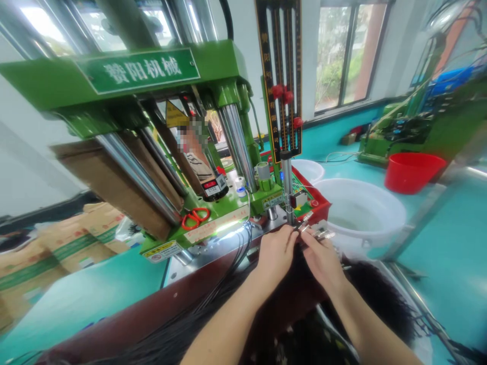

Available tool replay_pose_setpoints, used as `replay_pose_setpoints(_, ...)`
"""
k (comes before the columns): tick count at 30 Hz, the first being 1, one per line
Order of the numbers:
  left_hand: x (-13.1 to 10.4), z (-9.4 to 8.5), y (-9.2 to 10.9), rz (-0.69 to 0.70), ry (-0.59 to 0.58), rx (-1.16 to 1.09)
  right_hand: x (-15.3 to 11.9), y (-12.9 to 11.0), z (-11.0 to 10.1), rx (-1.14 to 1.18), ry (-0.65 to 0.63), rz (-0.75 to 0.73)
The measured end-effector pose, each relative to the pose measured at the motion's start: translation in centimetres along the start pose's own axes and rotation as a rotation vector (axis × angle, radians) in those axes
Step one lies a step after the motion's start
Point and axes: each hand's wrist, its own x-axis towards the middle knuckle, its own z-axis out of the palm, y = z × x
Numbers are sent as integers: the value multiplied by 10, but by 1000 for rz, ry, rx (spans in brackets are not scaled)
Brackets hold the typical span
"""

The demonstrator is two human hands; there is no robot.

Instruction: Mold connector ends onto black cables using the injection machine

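Observation:
My left hand [278,253] is closed, with its fingertips pinched together close to my right hand. What lies between its fingers is hidden. My right hand [322,259] is also closed, its fingers around several small silvery metal pieces [323,234] that stick out past the fingertips. Both hands meet above the front edge of a green press machine. A bundle of thin black cables [218,294] runs along a dark red surface beside my left forearm. More dark cables [376,294] lie in a heap to the right of my right forearm.
On the press bed [228,205] lie orange-handled scissors [196,218]. A red control box [323,203] stands just beyond my hands. To the right are a large white tub [384,203] and a red bucket [413,172]. Cardboard boxes [57,243] are at the left.

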Motion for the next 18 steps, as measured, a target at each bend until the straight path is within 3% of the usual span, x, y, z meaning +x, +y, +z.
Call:
replay_pose_setpoints(6, 18, 6, 14, 8, -70, -32, -2, -3, -1, 171, 190, -23)
replay_pose_setpoints(12, 21, 13, -1, -109, -255, -387, -3, 3, -6, 286, 261, 88)
replay_pose_setpoints(18, 12, 22, -8, -207, -178, -432, 0, 2, -1, 276, 289, 20)
